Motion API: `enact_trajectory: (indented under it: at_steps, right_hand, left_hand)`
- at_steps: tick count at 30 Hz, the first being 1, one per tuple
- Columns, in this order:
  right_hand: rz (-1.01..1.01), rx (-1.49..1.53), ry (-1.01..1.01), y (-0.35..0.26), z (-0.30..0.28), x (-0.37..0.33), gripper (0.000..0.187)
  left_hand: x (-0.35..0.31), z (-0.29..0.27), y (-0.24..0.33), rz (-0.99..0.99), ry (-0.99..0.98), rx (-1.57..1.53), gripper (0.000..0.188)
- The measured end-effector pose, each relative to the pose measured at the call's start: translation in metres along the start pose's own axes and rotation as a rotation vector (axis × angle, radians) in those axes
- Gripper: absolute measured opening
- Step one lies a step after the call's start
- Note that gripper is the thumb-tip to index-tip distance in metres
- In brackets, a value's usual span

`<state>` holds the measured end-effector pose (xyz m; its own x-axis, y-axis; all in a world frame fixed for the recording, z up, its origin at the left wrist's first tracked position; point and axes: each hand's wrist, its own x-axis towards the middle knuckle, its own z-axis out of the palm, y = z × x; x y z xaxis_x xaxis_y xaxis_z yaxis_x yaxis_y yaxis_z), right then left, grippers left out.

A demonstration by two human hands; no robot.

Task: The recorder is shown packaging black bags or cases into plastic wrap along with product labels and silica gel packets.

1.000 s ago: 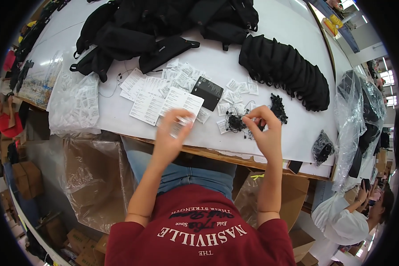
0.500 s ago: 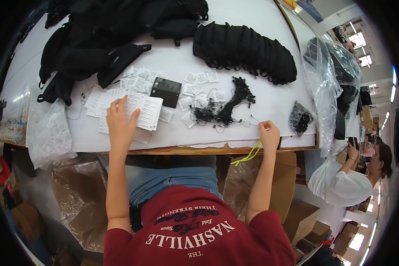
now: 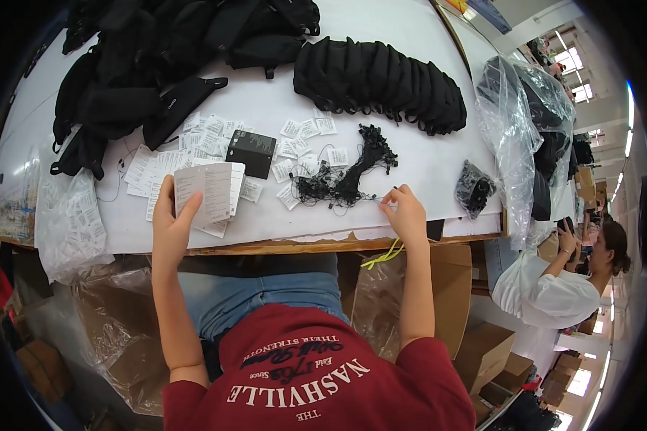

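My left hand grips a stack of white printed cards, thumb across the front and fingers behind. My right hand pinches the end of a thin black hang-tag string close to the table's front edge. A yellow-green cord dangles below that hand. Just left of it lies a tangled bundle of black hang-tag strings. Beyond the card stack is a black card. Small white printed packets are scattered around it, and more printed sheets lie to the left.
Black bags are heaped at the far left, with a row of black bags at the back. A clear plastic packet lies at right, near plastic-wrapped goods. Cardboard boxes stand below. Another person is at right.
My left hand has closed around the card stack and raised its near side, where before it lay spread on top. My right hand has shifted slightly left, still pinching the string.
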<state>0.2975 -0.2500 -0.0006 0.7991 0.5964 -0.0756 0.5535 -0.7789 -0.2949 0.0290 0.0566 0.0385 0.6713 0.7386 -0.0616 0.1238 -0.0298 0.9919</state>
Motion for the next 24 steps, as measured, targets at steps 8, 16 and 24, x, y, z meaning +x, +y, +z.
enact_trajectory:
  at_steps: [8, 16, 24]
  right_hand:
    - [0.081, 0.098, 0.018, -0.009, -0.013, 0.000, 0.012]
    - [-0.032, 0.181, -0.033, 0.003, -0.016, 0.011, 0.012]
    - [-0.036, 0.604, 0.012, -0.004, -0.021, 0.007, 0.009]
  left_hand:
    - [-0.038, 0.002, -0.009, -0.182, 0.231, -0.387, 0.046]
    - [-0.044, 0.001, -0.020, -0.292, 0.212, -0.522, 0.044]
    - [-0.047, 0.017, -0.022, -0.354, 0.132, -0.610, 0.048]
